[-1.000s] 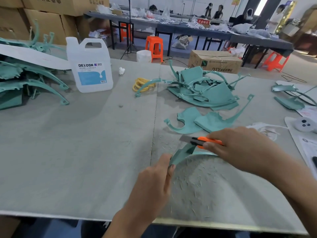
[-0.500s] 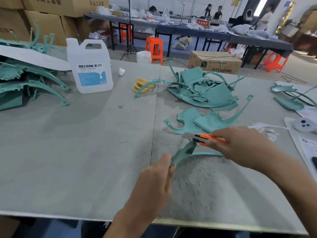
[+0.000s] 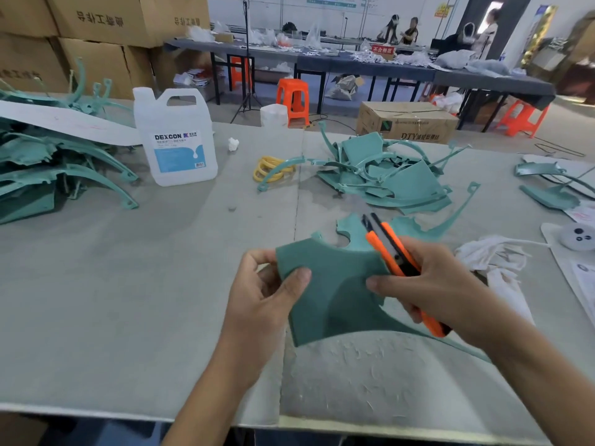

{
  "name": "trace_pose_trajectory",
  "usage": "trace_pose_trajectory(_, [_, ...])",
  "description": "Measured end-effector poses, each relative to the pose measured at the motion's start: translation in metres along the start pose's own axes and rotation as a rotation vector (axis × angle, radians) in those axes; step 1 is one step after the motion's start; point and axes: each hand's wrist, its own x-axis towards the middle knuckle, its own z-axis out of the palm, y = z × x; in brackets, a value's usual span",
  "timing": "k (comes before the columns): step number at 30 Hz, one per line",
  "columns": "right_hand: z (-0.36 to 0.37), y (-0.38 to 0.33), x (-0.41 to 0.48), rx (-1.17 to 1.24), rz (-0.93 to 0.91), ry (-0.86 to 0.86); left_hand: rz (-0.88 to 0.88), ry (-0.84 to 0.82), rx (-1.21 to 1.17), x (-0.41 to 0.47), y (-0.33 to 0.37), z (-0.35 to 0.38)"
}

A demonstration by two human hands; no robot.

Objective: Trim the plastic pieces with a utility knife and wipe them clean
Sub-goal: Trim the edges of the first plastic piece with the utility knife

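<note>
Left hand (image 3: pixel 264 294) pinches the raised plastic piece (image 3: pixel 335 284); right hand (image 3: pixel 428 284) grips the utility knife (image 3: pixel 396 252).

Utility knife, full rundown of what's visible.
The utility knife has an orange, plastic-looking body with a black strip along it; whether the blade is out cannot be told. It is tilted, nose up and away, butt end toward the person. The right hand grips its middle, beside the teal plastic piece that the left hand pinches.
</note>
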Motion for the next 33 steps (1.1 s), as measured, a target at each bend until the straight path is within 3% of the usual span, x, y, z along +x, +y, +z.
trace_pose_trajectory(2, [0.019, 0.009, -0.002, 0.099, -0.006, 0.157, 0.002, 0.193, 0.149, 0.003, -0.009, 0.005])
trace_pose_trajectory(5, [0.050, 0.021, -0.006, 0.065, -0.037, 0.391, 0.034, 0.425, 0.421, 0.004, -0.021, 0.014])
trace_pose_trajectory(7, [0.067, 0.025, -0.011, 0.069, -0.039, 0.504, 0.043, 0.396, 0.406, 0.004, -0.026, 0.023])
trace_pose_trajectory(10, [0.091, 0.026, -0.022, 0.147, -0.053, 0.570, -0.026, 0.204, 0.377, 0.006, -0.025, 0.036])
trace_pose_trajectory(15, [0.106, 0.021, -0.038, 0.183, -0.103, 0.427, -0.074, 0.053, 0.096, 0.016, -0.019, 0.037])
trace_pose_trajectory(20, [0.080, 0.014, -0.040, 0.282, -0.153, 0.192, -0.129, -0.073, 0.035, 0.015, -0.011, 0.025])
trace_pose_trajectory(26, [0.042, -0.002, -0.014, -0.166, -0.289, 0.204, -0.300, -0.105, -0.092, 0.018, -0.008, 0.024])
trace_pose_trajectory(33, [0.041, -0.008, -0.001, -0.355, -0.361, 0.101, -0.297, -0.177, -0.069, 0.004, -0.011, 0.021])
